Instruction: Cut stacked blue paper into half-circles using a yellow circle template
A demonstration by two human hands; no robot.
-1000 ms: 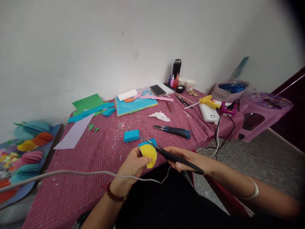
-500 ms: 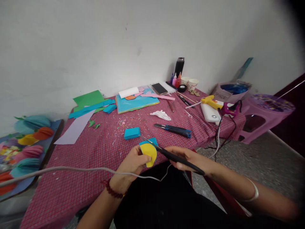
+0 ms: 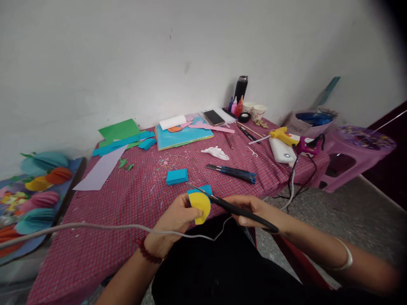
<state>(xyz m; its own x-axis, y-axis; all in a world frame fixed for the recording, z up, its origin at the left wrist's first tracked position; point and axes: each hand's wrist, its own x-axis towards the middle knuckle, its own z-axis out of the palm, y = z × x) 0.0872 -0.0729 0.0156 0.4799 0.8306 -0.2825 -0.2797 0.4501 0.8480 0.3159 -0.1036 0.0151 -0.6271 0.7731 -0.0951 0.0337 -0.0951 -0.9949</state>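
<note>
My left hand (image 3: 179, 216) pinches a yellow paper half-circle (image 3: 200, 206) against a piece of blue paper (image 3: 206, 189), thumb on top. In my right hand (image 3: 251, 212) are black-handled scissors (image 3: 235, 208). Their blades lie across the blue paper along the upper edge of the yellow shape and point up and left. A stack of blue paper rectangles (image 3: 177, 176) rests on the cloth just beyond the blade tips. To the right of it lies a utility knife (image 3: 235, 173) with its blade out.
A pale cable (image 3: 104, 226) runs in front of my left wrist. Crumpled tissue (image 3: 216, 153), a phone (image 3: 213, 117) and coloured sheets (image 3: 181, 137) lie farther back. At right are a yellow glue gun (image 3: 282, 134) and white power bank (image 3: 282, 150). Paper crafts (image 3: 44, 199) stand at left.
The whole view has shifted slightly. Both hands keep their hold on the paper and the scissors, and the blades stay across the blue paper.
</note>
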